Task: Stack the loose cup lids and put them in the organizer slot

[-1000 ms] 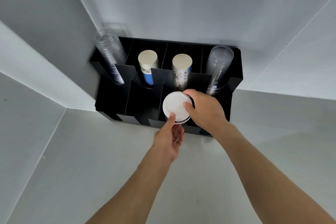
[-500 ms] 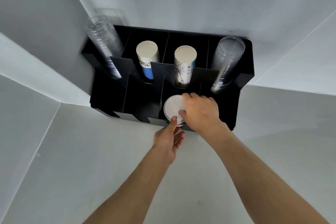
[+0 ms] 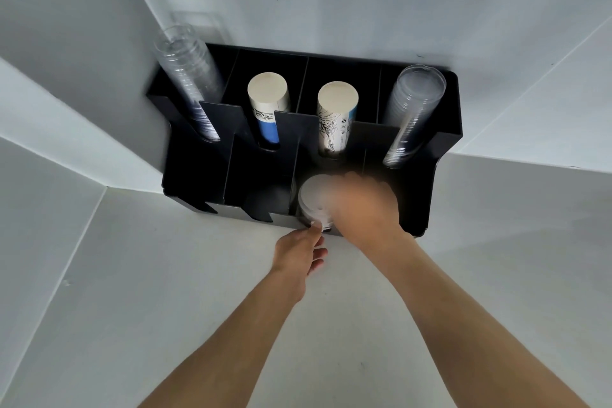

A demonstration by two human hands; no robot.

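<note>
A stack of white cup lids (image 3: 314,200) sits low in a front slot of the black organizer (image 3: 443,156), third slot from the left. My right hand (image 3: 364,205) is blurred and lies over the right side of the stack, gripping it inside the slot. My left hand (image 3: 299,250) is just in front of the organizer's front wall, its thumb touching the lower edge of the stack. The bottom of the stack is hidden by the front wall and my hands.
The back row holds two stacks of clear plastic cups (image 3: 188,76) (image 3: 412,109) at the ends and two stacks of paper cups (image 3: 268,103) (image 3: 336,113) between them. The organizer stands in a corner against white walls. White counter (image 3: 165,308) stretches in front.
The lid stack has gone down from above the slot into it, with my right hand on it. My left hand has stayed under its front edge.
</note>
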